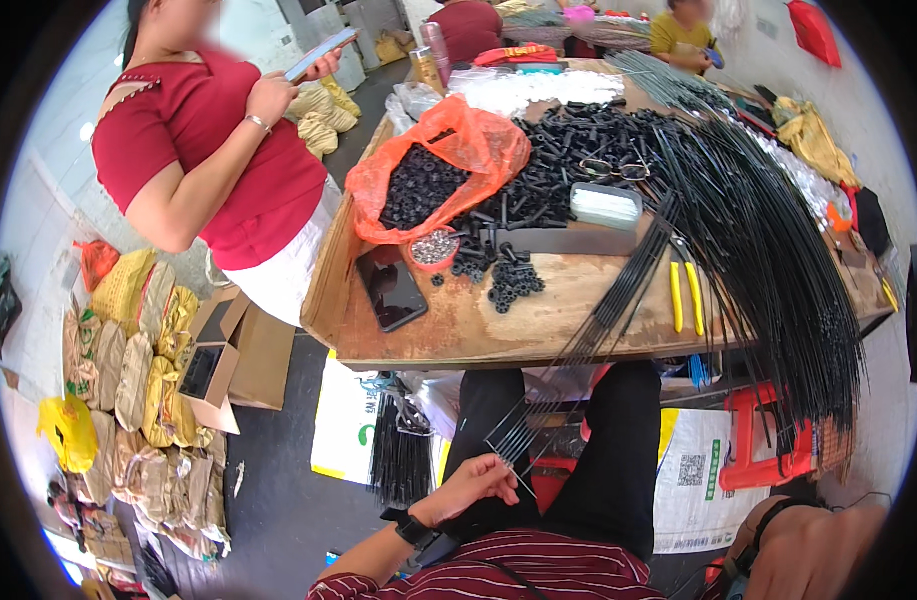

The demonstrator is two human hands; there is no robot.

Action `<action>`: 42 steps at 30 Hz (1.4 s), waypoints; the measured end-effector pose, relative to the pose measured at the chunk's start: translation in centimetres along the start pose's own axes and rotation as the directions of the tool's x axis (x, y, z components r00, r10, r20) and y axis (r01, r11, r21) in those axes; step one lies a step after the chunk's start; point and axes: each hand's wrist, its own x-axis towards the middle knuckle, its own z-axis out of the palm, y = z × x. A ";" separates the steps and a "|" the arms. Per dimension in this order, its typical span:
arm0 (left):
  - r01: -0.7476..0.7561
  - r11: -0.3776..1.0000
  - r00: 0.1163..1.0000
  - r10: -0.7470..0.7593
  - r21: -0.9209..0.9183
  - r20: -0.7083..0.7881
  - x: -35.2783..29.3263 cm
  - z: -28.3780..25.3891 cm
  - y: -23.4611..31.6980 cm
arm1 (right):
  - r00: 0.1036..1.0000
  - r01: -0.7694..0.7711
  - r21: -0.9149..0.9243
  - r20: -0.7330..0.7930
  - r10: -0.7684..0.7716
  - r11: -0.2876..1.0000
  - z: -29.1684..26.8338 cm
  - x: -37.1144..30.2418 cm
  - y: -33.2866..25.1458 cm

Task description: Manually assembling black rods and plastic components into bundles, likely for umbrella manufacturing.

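Observation:
My left hand (479, 485), with a dark watch on its wrist, is closed in a pinch on the ends of a few thin black rods above my lap. The bundle of rods (604, 315) slants up from there over the table's near edge, its far end resting on the tabletop. My right hand (819, 555) is raised close at the lower right, a dark band on its wrist. Its fingers are cut off by the frame's edge, so their pose is unclear. Yellow-handled pliers (688, 298) lie on the table right of the bundle.
The wooden table (429, 345) bears a large heap of long black rods (769, 250), black plastic parts (569, 150), an orange bag (499, 145), a phone (392, 290) and a white-filled tray (606, 206). A red stool (754, 440) stands below right. A person in red stands left.

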 end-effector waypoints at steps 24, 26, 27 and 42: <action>0.004 0.997 1.000 -0.004 0.071 0.006 -0.6 0.4 2.6 | 0.813 -0.580 0.176 0.189 0.551 0.796 3.7 -4.3 8.7; -0.004 0.982 0.998 -0.007 0.188 0.057 -0.7 0.9 2.7 | 0.811 -0.583 0.135 0.161 0.562 0.802 4.6 -4.0 9.2; -0.018 0.981 0.998 0.006 0.193 0.065 -0.6 1.3 2.4 | 0.817 -0.572 0.138 0.175 0.549 0.808 4.8 -3.5 9.5; 0.138 0.890 0.985 -0.080 0.435 -0.150 0.2 2.5 1.3 | 0.945 -0.323 0.118 0.089 0.314 0.939 2.4 -4.1 7.9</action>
